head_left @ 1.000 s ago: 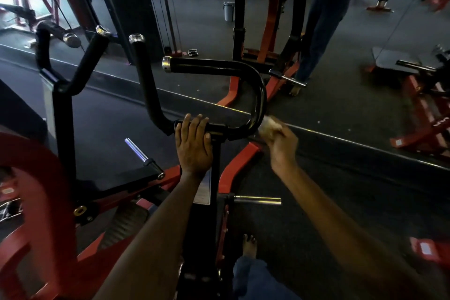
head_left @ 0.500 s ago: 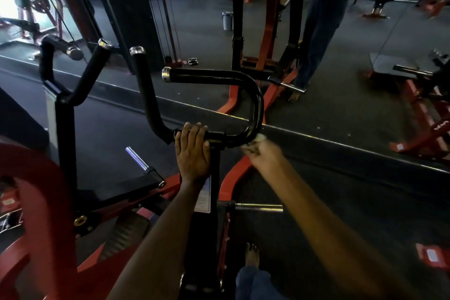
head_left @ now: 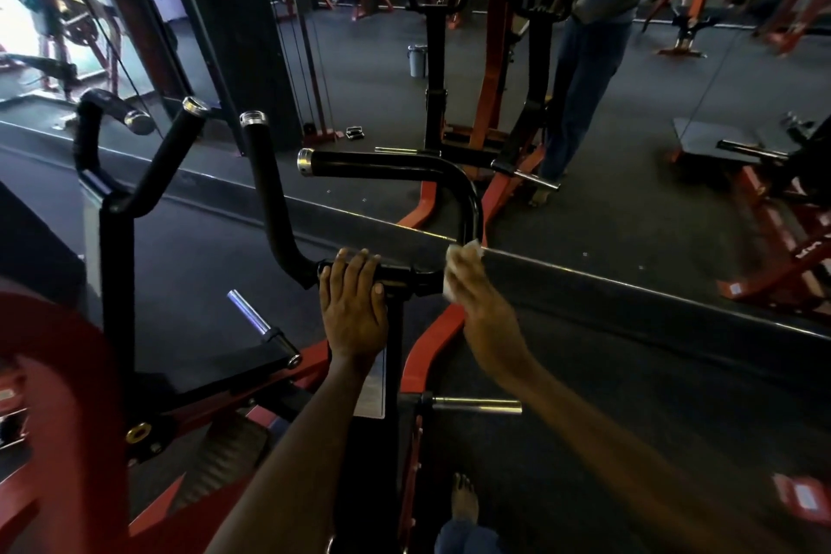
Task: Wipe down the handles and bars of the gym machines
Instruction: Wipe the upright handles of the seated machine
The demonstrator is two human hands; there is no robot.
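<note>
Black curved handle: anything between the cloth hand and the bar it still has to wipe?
Nothing visible. The right hand presses the cloth on the lower bend of the curved handle; the bar above is bare. The left hand holds the crossbar, apart from the cloth.

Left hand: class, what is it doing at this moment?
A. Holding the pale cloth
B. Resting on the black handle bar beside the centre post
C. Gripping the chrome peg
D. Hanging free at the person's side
B: the left hand lies over the black handle bar, while the right hand holds the pale cloth.
</note>
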